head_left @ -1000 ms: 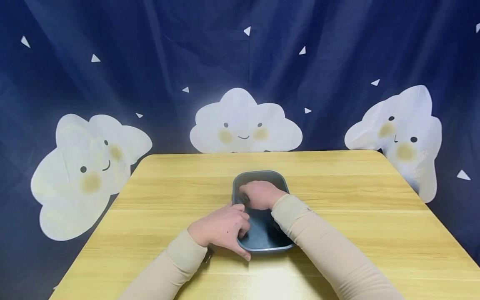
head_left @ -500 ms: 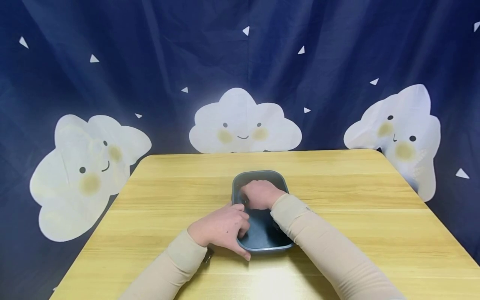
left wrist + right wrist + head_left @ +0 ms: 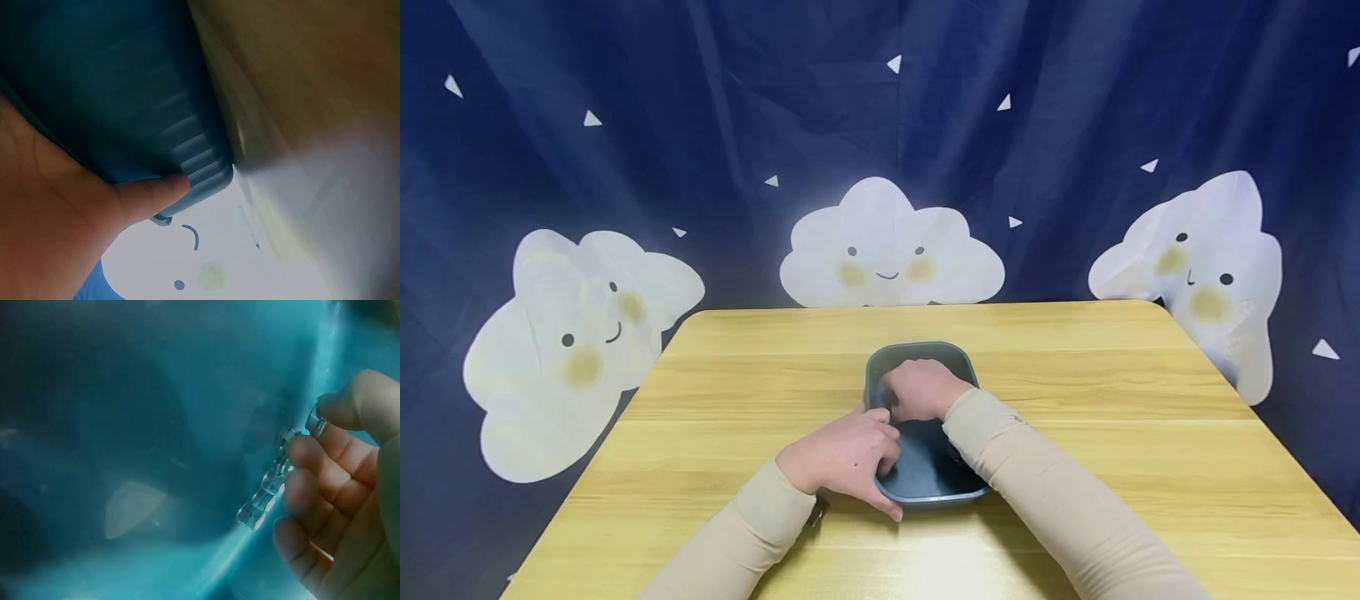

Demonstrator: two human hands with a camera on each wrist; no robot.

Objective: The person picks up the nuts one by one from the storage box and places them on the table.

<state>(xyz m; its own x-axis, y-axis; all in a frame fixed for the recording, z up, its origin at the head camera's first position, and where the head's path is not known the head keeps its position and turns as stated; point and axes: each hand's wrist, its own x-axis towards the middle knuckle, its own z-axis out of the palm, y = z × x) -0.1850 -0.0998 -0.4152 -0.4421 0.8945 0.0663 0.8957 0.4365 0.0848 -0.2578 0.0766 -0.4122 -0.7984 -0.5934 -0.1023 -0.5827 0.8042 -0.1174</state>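
- Short of the far edge of the yellow wood-grain counter (image 3: pixel 715 375), inside a dark blue-grey rounded-rectangular tub (image 3: pixel 932 477), the grip of the right hand (image 3: pixel 922 390) pinches a small clear faceted piece (image 3: pixel 315 422).
- Just beside those fingertips lies a clear scalloped strip (image 3: pixel 274 479), long axis along the tub's inner bend; cannot tell whether they join.
- Farther from it, the left hand (image 3: pixel 844 454) clasps the tub's near-left rim.

Clear segm. obj (image 3: pixel 273 482) in bin (image 3: pixel 928 475)
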